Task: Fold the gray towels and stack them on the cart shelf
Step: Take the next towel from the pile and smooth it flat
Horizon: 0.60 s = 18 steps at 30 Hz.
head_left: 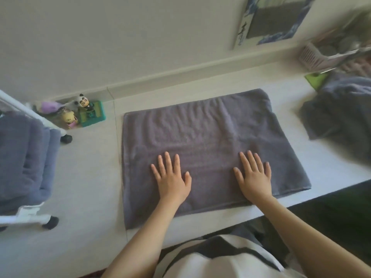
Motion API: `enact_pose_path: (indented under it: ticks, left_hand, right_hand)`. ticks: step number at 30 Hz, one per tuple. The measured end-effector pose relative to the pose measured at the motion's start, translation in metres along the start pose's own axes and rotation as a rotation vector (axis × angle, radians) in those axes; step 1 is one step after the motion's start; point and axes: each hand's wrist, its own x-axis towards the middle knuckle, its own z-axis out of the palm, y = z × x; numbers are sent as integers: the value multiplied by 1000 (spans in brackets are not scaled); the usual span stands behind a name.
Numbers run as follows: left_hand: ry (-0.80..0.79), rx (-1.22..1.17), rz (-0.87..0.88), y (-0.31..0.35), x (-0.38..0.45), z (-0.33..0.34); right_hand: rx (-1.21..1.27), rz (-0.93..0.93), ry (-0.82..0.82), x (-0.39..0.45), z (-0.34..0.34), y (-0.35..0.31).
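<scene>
A gray towel lies flat on the white table, spread as a wide rectangle. My left hand rests palm down on its near left part, fingers straight and spread. My right hand presses flat on the near right part in the same way. A heap of unfolded gray towels sits at the table's right end. On the left, folded towels lie stacked on the white cart's shelf.
Small toy figures, among them a panda on a green box, stand at the back left by the wall. A pink basket and a green item sit at the back right. A framed picture leans on the wall.
</scene>
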Motion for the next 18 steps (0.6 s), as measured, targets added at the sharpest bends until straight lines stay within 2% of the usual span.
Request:
enact_pose_path:
  ticks: [3, 7, 11, 15, 18]
  left_hand:
    - [40, -73, 45, 31, 12, -3]
    - [13, -73, 298, 82, 22, 2]
    - [18, 3, 303, 90, 31, 16]
    - [32, -139, 276, 90, 33, 15]
    - [73, -328, 257, 88, 32, 12]
  right_hand:
    - [153, 197, 80, 0, -7, 23]
    - [252, 517, 146, 3, -18, 61]
    - [259, 699, 169, 13, -32, 87]
    - [403, 583, 247, 12, -49, 85]
    - [498, 305, 337, 1, -61, 46]
